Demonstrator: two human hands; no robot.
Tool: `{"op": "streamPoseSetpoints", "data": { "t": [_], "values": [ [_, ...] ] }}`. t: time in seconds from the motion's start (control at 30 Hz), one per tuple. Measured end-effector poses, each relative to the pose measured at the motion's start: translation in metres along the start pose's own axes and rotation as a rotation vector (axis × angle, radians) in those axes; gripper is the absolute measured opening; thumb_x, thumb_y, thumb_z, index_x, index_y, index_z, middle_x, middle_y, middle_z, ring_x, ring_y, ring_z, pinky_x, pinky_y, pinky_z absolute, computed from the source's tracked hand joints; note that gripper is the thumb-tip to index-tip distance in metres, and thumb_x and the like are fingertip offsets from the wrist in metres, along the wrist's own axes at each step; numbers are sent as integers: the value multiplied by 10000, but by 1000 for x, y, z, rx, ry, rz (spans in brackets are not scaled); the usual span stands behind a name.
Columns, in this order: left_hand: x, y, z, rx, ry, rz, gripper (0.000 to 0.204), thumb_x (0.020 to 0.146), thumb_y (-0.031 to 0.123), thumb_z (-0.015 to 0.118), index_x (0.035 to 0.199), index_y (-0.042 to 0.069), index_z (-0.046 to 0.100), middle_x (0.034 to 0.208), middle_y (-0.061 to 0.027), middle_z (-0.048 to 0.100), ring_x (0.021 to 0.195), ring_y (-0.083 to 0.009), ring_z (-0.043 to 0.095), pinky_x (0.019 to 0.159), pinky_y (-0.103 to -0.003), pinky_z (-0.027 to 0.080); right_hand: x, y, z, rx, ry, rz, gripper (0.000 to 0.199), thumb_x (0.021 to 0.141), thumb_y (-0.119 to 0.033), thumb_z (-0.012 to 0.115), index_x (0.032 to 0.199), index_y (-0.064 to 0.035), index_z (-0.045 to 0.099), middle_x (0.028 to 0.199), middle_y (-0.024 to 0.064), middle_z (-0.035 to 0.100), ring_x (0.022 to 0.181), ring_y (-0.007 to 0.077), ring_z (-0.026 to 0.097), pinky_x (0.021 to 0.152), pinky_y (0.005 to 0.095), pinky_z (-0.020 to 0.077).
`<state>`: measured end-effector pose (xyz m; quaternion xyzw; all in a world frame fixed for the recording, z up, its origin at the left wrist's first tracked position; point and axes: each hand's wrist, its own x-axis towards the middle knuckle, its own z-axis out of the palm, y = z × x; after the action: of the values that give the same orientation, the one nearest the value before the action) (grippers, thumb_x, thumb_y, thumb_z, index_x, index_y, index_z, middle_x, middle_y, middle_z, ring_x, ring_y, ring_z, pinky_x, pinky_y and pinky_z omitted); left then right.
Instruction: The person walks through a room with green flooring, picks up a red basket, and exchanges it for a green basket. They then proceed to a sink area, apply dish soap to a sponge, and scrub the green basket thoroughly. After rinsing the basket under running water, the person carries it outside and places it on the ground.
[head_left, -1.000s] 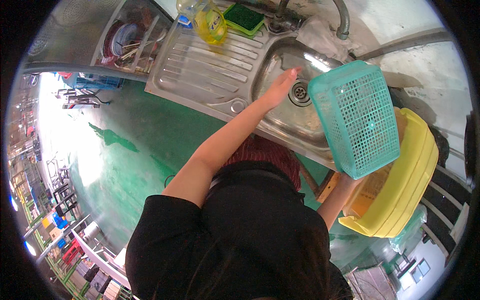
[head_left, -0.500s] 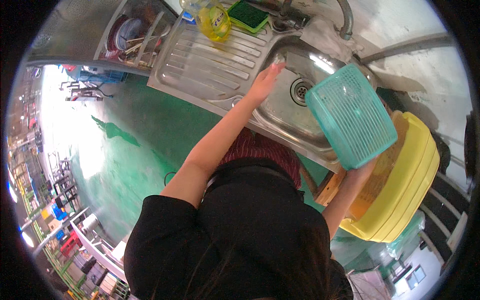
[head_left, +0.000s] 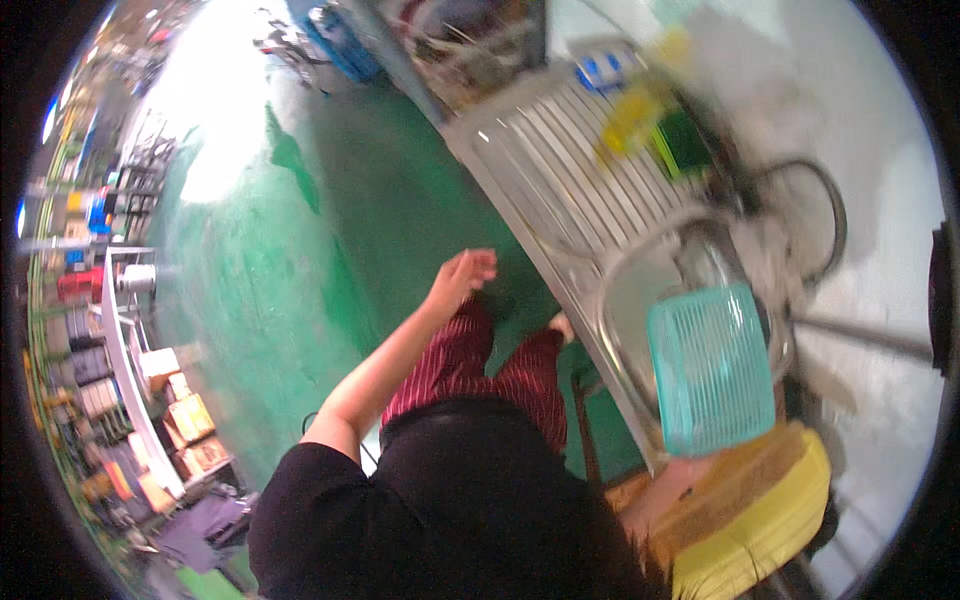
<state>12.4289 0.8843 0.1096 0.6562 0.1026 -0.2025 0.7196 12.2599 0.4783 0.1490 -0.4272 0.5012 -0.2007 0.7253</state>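
A teal slatted plastic basket (head_left: pixel 712 370) is over the right part of the steel sink (head_left: pixel 625 290), partly covering the bowl. My right hand (head_left: pixel 690 468) holds it from underneath at the near edge; the fingers are hidden by the basket. Nothing can be seen inside the basket. My left hand (head_left: pixel 463 282) hangs over the green floor, left of the sink's front edge. It is empty, with its fingers loosely bent and apart, slightly blurred.
Right of my arm stands a yellow tub (head_left: pixel 760 530). On the ribbed drainboard (head_left: pixel 560 170) are a yellow bottle (head_left: pixel 635 118) and a green scouring pad (head_left: pixel 684 140). A dark hose (head_left: pixel 835 210) curves by the wall. Left, shelves and a white-edged table (head_left: pixel 140 380) line the floor.
My left hand has withdrawn from over the sink to above the floor. The view has turned left, so the sink appears farther right. The basket stays in my right hand.
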Motion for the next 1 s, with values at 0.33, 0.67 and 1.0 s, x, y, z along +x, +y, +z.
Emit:
{"op": "streamPoseSetpoints", "data": {
  "t": [0.33,0.67,1.0],
  "values": [
    [-76,-31,-295,359,163,-144,362,850,316,446,1066,33,512,1022,-66,543,885,-140,525,783,-284,422,-68,139,195,-238,-133,57,465,847,-348,371,1180,-22,379,1131,133,457,1001,261,460,852,395,382],
    [-17,-28,-576,-268,790,-289,411,845,425,325,988,104,538,845,-26,585,677,-132,557,605,-289,400,-175,224,429,-328,-192,10,444,841,-349,383,1138,-22,429,1079,126,495,944,257,491,824,385,394],
    [127,219,-820,68,309,302,517,801,422,497,1147,43,434,1014,-64,532,928,-130,491,837,-296,380,-283,294,775,-369,-734,106,427,835,-349,395,1096,-22,479,1027,118,532,886,253,523,795,374,406]
  ]
}}
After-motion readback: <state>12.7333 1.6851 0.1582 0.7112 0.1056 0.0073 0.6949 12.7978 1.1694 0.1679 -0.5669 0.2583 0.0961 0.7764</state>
